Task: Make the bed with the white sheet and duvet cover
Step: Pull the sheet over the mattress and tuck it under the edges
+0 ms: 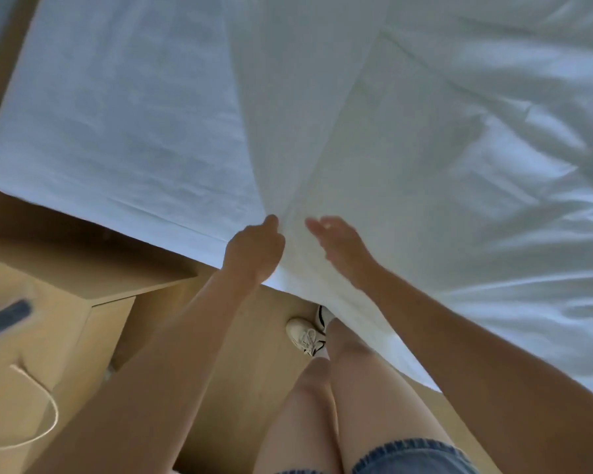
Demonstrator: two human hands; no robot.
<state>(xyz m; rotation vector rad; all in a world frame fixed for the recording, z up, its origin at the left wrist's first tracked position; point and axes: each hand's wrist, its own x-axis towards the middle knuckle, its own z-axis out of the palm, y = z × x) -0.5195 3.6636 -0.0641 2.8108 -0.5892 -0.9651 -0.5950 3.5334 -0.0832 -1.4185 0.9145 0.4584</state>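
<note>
From the head camera I look down over the side edge of the bed. The mattress (117, 114) fills the upper left, its near corner uncovered and pale blue-white. The white sheet (322, 148) runs from the top middle down to the bed's near edge and hangs over it towards my legs. To its right lies rumpled white bedding (510, 148), which may be the duvet cover, though I cannot tell for sure.

My left hand (255, 249) is at the edge of the mattress, fingers curled, gripping a fold of the sheet along its left border. My right hand (339, 244) is just beside it, over the sheet, fingers straight and close together. It is blurred, so I cannot tell whether it touches the cloth.

At lower left stands a wooden nightstand (65, 302) with a dark object (7, 316) and a pale cord (45, 405) on it. Below are my denim shorts (408, 453) and white shoes (305, 333) on the wooden floor (220, 336).
</note>
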